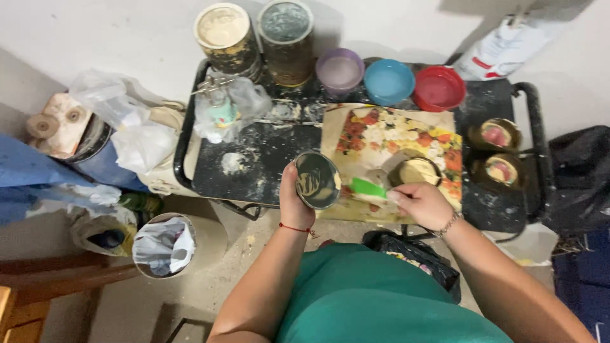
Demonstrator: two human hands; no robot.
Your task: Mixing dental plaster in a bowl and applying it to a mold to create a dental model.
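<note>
1. The left hand (293, 202) has its grip closed round a round tin (317, 180), tilted so the open mouth faces the camera; pale smears show inside. It is held above the near edge of the dark worktop (254, 166).
2. The right hand (422, 204) pinches a green scraper (368, 187), its blade pointing left toward the tin and stopping just beside the rim.
3. Under the scraper lies a floral sheet (397, 136), and on it, just behind the right hand, stands a small jar (415, 170) with yellowish contents.
4. Along the far edge stand three bowls: purple (340, 70), blue (388, 81), red (438, 88). Left of them rise two big paint-stained cans (225, 38).
5. Two more small jars (494, 134) stand at the right end, well apart from the hands.
6. A clear plastic bag (227, 108) sits on the left end, with white powder spilled near it.
7. On the floor, left, a bucket (164, 244) holds crumpled plastic.
</note>
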